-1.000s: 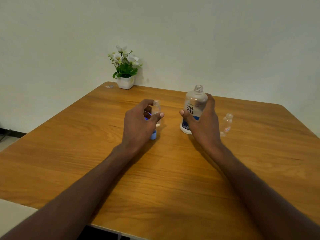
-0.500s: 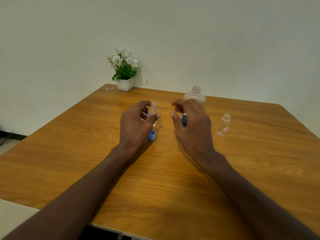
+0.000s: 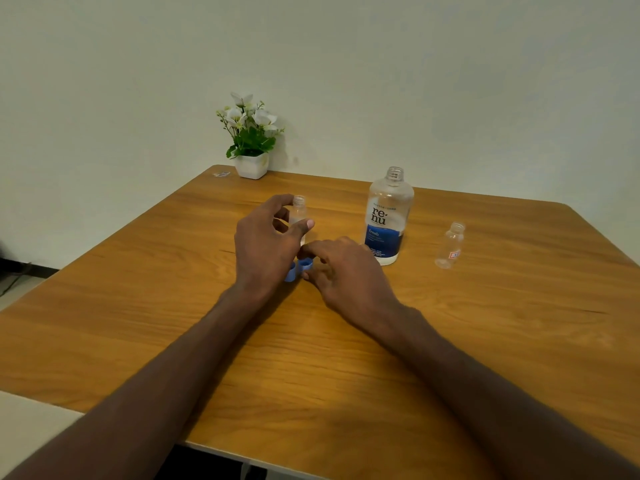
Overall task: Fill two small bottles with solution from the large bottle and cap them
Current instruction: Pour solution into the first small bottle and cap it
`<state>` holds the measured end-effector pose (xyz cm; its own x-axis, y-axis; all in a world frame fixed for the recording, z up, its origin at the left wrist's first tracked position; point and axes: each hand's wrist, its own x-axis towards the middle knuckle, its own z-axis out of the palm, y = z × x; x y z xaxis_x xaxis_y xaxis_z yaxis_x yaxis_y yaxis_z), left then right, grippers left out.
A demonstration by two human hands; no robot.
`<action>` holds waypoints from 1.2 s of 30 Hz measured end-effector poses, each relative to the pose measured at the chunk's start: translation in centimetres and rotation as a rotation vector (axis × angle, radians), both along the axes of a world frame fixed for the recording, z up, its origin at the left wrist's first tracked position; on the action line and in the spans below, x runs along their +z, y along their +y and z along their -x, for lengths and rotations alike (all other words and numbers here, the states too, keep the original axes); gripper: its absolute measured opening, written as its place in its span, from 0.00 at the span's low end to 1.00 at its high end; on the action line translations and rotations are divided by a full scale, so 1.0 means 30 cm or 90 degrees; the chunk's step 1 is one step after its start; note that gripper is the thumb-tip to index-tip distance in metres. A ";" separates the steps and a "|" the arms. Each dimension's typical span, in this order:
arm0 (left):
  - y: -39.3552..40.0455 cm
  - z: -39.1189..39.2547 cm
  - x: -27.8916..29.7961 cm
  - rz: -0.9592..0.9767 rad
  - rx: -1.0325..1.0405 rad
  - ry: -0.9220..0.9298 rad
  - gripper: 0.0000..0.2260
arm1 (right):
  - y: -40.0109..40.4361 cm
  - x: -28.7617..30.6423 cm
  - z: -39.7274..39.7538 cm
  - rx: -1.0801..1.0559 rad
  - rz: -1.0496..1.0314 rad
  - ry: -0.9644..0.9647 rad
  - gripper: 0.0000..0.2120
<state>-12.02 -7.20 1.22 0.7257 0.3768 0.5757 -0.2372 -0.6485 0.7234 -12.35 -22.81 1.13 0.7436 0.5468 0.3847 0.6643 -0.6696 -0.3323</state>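
While the left hand (image 3: 266, 242) curls round a small bottle (image 3: 298, 216), the right hand (image 3: 341, 268) pinches a blue cap (image 3: 306, 264) just beside it; the large bottle (image 3: 388, 216) stands uncapped beyond the right hand.

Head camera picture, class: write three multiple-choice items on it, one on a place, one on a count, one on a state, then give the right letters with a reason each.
1. Where does the flower pot stand?
A. the table's far left corner
B. beside the large bottle
C. the near edge

2. How many blue caps lie on the table?
A. none
B. two
C. four

3. What state is the large bottle in?
A. capped
B. lying on its side
C. upright, uncapped

Answers:
1 A, it sits at the far left corner by the wall.
2 B, two show between the hands: left hand, right hand.
3 C, its threaded neck is bare and it stands on its base.
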 end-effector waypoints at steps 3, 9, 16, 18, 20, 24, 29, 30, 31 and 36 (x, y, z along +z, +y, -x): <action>0.000 0.000 -0.002 0.002 -0.006 -0.005 0.21 | -0.011 -0.009 -0.013 -0.003 -0.087 -0.014 0.17; -0.013 0.014 -0.003 0.012 -0.038 -0.002 0.21 | -0.064 0.017 -0.024 -0.050 -0.278 -0.096 0.14; -0.043 0.026 -0.007 -0.021 -0.073 -0.002 0.22 | -0.106 0.049 -0.032 -0.045 -0.360 -0.186 0.18; -0.049 0.029 -0.006 -0.029 -0.086 -0.005 0.22 | -0.110 0.049 -0.037 -0.038 -0.359 -0.209 0.15; -0.054 0.031 -0.007 -0.040 -0.106 -0.007 0.22 | -0.113 0.046 -0.044 -0.030 -0.350 -0.222 0.14; -0.066 0.036 -0.011 -0.079 -0.162 -0.008 0.23 | -0.114 0.048 -0.042 -0.032 -0.333 -0.222 0.16; -0.086 0.043 -0.011 -0.096 -0.231 -0.018 0.22 | -0.115 0.051 -0.041 -0.036 -0.326 -0.213 0.13; -0.088 0.044 -0.012 -0.097 -0.240 -0.019 0.22 | -0.116 0.051 -0.042 -0.034 -0.320 -0.215 0.13; -0.088 0.042 -0.012 -0.097 -0.247 -0.018 0.22 | -0.116 0.052 -0.041 -0.029 -0.318 -0.215 0.13; -0.088 0.041 -0.015 -0.088 -0.262 -0.021 0.21 | -0.111 0.061 -0.027 -0.025 -0.313 -0.206 0.15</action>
